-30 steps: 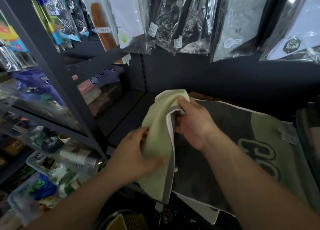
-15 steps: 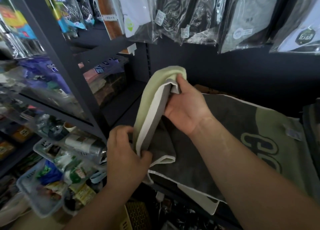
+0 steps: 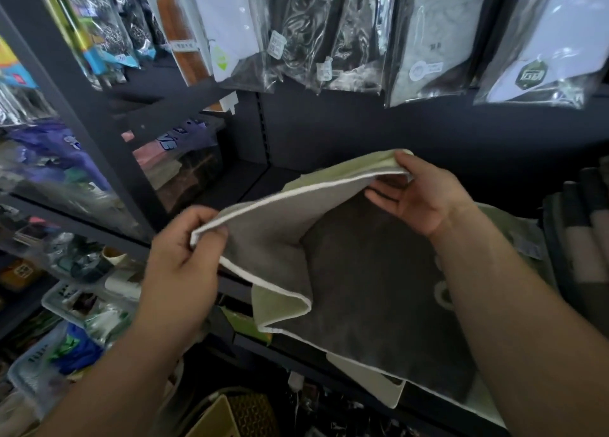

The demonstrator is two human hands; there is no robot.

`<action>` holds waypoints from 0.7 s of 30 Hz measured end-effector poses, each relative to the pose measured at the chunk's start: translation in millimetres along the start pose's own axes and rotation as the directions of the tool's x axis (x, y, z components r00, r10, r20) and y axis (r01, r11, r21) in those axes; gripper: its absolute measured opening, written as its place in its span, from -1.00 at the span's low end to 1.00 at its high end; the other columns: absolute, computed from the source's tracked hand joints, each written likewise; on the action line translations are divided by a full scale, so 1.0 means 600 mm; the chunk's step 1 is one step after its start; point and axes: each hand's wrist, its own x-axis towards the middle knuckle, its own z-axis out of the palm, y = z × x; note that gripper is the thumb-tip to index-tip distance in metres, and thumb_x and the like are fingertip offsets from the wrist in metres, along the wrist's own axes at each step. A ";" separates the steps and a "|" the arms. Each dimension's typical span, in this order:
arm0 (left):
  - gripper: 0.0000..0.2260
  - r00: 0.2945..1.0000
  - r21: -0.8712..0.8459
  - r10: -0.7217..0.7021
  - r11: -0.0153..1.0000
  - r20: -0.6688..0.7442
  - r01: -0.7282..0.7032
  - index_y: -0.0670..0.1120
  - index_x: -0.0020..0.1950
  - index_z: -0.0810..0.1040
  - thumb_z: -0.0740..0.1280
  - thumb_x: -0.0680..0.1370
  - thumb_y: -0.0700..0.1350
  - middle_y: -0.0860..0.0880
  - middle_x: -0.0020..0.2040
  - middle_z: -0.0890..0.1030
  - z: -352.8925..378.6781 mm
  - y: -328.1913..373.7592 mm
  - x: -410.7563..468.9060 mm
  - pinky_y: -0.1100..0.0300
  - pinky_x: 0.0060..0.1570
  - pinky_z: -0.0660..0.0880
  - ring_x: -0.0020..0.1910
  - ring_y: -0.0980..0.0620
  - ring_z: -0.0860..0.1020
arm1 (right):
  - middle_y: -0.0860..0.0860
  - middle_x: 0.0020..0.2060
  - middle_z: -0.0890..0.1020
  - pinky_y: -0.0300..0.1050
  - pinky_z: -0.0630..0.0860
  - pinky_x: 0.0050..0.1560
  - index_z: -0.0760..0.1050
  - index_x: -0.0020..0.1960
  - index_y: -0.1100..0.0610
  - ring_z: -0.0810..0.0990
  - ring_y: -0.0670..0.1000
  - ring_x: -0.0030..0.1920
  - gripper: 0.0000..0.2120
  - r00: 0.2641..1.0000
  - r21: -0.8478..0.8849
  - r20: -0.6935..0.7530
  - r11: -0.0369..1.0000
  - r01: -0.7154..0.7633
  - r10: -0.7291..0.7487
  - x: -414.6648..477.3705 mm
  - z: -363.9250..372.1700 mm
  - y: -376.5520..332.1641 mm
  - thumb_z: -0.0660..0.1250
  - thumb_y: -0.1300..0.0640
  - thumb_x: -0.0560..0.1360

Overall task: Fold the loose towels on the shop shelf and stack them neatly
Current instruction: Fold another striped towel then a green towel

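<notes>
1. Holding a two-tone towel [image 3: 362, 271] up by one white-piped edge, the person stands at the dark metal shelf [image 3: 244, 186]; most of the cloth lies spread on that shelf, with its near edge hanging over the front lip.
2. The towel is soft and matte, charcoal grey on one face and pale green on the other, with thin white piping along its borders. The lifted flap bends over itself, so a green fold shows below the grey.
3. The left hand [image 3: 184, 265] pinches the near corner of the piped edge between thumb and curled fingers.
4. The right hand [image 3: 418, 196] grips the far corner, thumb on the green side and fingers loosely spread beneath.
5. Glossy clear plastic packets [image 3: 329, 34] hang above, and dark folded towels [image 3: 586, 232] sit at the right end of the shelf.
</notes>
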 end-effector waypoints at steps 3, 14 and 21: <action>-0.88 0.980 -0.116 0.165 0.981 0.109 -0.152 -0.04 -0.20 0.53 0.28 0.53 -0.11 -0.08 -0.31 0.50 0.039 0.066 -0.002 0.25 -0.33 0.37 -0.34 0.12 0.43 | 0.10 -0.06 0.64 -0.03 0.70 -0.17 0.55 0.12 0.14 0.69 0.07 -0.09 -0.88 0.992 0.030 -0.092 0.995 0.093 -0.090 -0.001 -0.027 -0.036 0.34 0.13 0.61; -0.62 0.343 -0.013 0.034 0.998 0.939 -0.064 0.18 0.12 0.61 0.54 0.36 0.24 0.11 -0.06 0.67 0.234 0.031 -0.049 0.14 -0.05 0.58 -0.13 0.18 0.60 | 0.03 -0.05 0.68 -0.16 0.64 0.00 0.60 0.07 0.09 0.65 0.01 -0.07 -0.86 0.798 -0.352 -0.484 0.915 0.198 -0.359 -0.012 -0.159 -0.066 0.43 0.10 0.54; -0.45 0.825 0.353 0.199 0.832 0.530 -0.427 0.02 0.28 0.57 0.21 0.43 0.30 0.02 0.24 0.54 0.248 -0.048 0.030 0.03 0.28 0.42 0.25 -0.03 0.46 | 0.06 0.30 0.51 -0.18 0.37 0.24 0.40 0.48 0.07 0.49 0.10 0.30 -0.42 0.827 -0.760 -0.363 0.650 0.004 -0.429 -0.037 -0.180 0.027 0.42 -0.06 0.51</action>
